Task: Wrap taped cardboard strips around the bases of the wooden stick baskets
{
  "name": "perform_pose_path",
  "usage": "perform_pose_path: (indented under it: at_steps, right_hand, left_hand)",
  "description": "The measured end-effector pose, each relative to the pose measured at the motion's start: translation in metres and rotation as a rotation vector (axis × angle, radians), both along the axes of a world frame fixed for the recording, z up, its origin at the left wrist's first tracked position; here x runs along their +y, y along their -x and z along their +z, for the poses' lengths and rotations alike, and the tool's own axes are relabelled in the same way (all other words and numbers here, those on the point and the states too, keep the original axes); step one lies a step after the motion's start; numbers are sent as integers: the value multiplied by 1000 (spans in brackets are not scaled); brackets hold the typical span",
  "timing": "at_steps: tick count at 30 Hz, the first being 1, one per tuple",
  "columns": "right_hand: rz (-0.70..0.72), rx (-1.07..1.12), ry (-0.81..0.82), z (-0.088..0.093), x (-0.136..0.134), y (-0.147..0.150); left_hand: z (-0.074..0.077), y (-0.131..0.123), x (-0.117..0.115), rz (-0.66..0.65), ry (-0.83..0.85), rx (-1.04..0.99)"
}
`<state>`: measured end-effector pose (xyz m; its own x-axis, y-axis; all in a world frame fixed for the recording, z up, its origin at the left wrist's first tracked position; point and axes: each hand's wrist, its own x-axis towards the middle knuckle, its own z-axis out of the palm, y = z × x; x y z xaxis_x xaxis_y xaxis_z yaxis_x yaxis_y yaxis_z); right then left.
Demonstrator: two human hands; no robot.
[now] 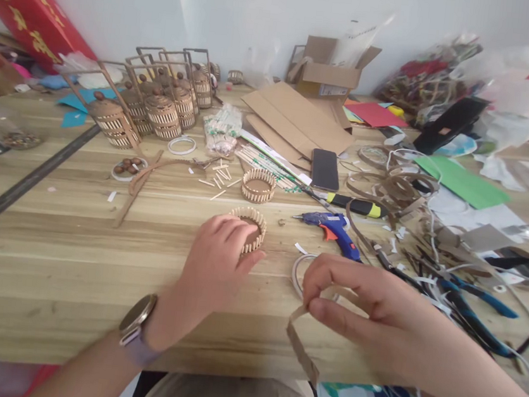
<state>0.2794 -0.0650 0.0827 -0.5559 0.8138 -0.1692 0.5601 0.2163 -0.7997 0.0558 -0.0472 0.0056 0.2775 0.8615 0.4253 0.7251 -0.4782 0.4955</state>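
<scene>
Brown strip [302, 350] (red banner [31, 3] beyond, lettering [38, 45] blurred)

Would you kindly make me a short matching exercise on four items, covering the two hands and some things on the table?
1. Left hand
2. Right hand
3. Glue gun
4. Phone

A. Mostly blue
B. Pinching a brown strip
C. Lying beside the cardboard
D. At the nearer ring of sticks

Pairs: 1-D, 2-B, 3-A, 4-C
</scene>
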Motion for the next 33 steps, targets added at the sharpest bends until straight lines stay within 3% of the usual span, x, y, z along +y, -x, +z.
perform_pose_path:
  at_steps: [3, 7, 10, 13, 16, 20, 23, 29, 33]
  right_hand:
    - [-26, -77, -86, 1, 4, -8]
    - [-74, -101, -176, 2, 9, -21]
    - [-109, -77, -265, 5, 18, -32]
    - [-88, -27, -268, 8, 29, -37]
    - [-19, 70, -60, 11, 38, -32]
    - [126, 201, 253, 9, 42, -16]
    - [118, 260, 412, 2, 39, -3]
    - [146, 292, 693, -9, 31, 13]
    - [124, 329, 794, -1, 25, 26]
  left_hand:
    - [-9, -9, 24, -15, 145, 241]
    - [-3, -1, 37, -131, 218, 219]
    - [15, 22, 33, -268, 302, 102]
    - [28, 45, 22, -436, 623, -268]
    - [27, 56, 9, -478, 874, -534]
    - [13, 53, -5, -386, 1048, -856]
    - [6, 44, -13, -434, 1151, -1094]
    - [-3, 31, -36, -460, 1125, -1306]
    - [-11, 39, -44, -444, 1066, -1240]
